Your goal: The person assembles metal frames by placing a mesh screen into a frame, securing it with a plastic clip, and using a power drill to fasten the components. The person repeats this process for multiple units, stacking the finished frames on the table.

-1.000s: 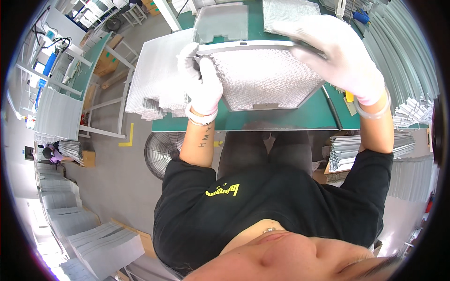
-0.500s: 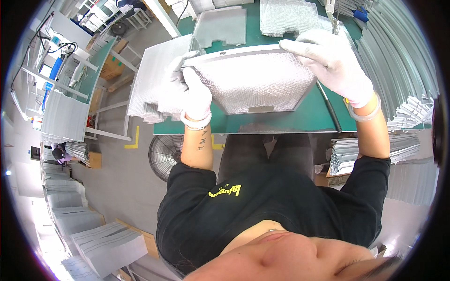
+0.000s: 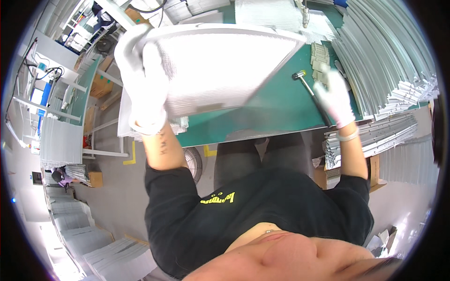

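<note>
My left hand (image 3: 143, 77), in a white glove, grips the left edge of a large metal mesh filter panel (image 3: 220, 65) and holds it tilted above the green table (image 3: 276, 112). My right hand (image 3: 335, 96), also gloved, is off the panel and hovers with fingers spread over a small hammer (image 3: 309, 91) lying on the table's right side. The hand looks blurred, and whether it touches the handle cannot be told.
A pile of small grey metal pieces (image 3: 320, 61) lies beside the hammer. Stacked aluminium frame strips (image 3: 389, 70) fill the right. More mesh panels (image 3: 276, 11) lie at the table's far side, filter stacks (image 3: 58, 140) on the left. A floor fan (image 3: 190, 164) stands under the table.
My right hand let go of the panel and moved right and down to the hammer. My left hand alone now holds the panel, raised and swung toward the left.
</note>
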Demonstrator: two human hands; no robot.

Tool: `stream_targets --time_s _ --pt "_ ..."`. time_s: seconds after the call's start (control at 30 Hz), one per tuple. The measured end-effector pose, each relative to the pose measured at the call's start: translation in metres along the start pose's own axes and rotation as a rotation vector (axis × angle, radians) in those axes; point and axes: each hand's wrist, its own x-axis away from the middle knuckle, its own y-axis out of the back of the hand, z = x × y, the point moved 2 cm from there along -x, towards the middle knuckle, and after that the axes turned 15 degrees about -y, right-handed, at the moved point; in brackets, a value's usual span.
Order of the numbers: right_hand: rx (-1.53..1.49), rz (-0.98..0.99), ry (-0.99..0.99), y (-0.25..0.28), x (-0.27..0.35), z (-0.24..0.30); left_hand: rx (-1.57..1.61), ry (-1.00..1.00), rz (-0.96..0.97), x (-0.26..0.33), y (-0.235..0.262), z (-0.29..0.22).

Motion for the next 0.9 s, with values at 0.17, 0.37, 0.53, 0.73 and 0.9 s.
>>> stream_targets --time_s 0.17,0.37,0.53,0.73,0.9 --pt "0.442 0.334 -0.220 -0.064 0.079 -0.038 0.646 -0.226 0.665 -0.015 -0.103 -0.059" --pt "-0.389 0.363 -0.423 -0.020 0.088 -0.051 0.081 -0.710 0.881 0.018 -0.166 -0.090" --pt "-0.555 0.526 -0.485 0.116 0.033 -0.004 0.039 -0.332 0.341 0.045 -0.171 -0.105" --pt "-0.645 0.173 -0.024 0.197 -0.016 0.041 -0.104 -0.141 0.124 0.056 -0.193 -0.115" --pt "0.033 0.309 0.253 0.162 -0.008 0.049 -0.120 -0.073 0.105 0.053 -0.200 -0.120"
